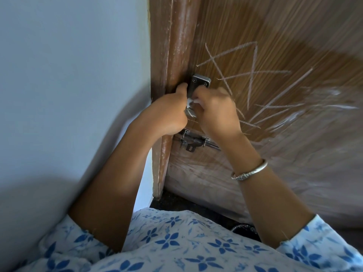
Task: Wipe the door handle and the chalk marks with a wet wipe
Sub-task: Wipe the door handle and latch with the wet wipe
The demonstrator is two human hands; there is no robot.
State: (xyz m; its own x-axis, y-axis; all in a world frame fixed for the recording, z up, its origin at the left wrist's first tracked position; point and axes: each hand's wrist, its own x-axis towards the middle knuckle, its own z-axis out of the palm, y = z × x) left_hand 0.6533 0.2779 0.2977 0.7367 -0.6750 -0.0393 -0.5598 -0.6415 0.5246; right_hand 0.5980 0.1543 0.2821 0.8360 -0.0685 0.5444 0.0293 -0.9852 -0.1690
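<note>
A grey metal door handle [200,83] is screwed to the brown wooden door [275,32]; only its upper plate and a bit of its lower end show. My left hand [169,112] curls around the handle from the left. My right hand [218,112] holds a white wet wipe [191,102] against the handle's middle, most of the wipe hidden under the fingers. White chalk marks [253,73] cross the door to the right of the handle, with smeared strokes further right.
A metal slide bolt [194,143] sits on the door just below the handle. The brown door frame [176,46] and a pale blue wall [68,75] lie to the left. A silver bangle [249,171] circles my right wrist.
</note>
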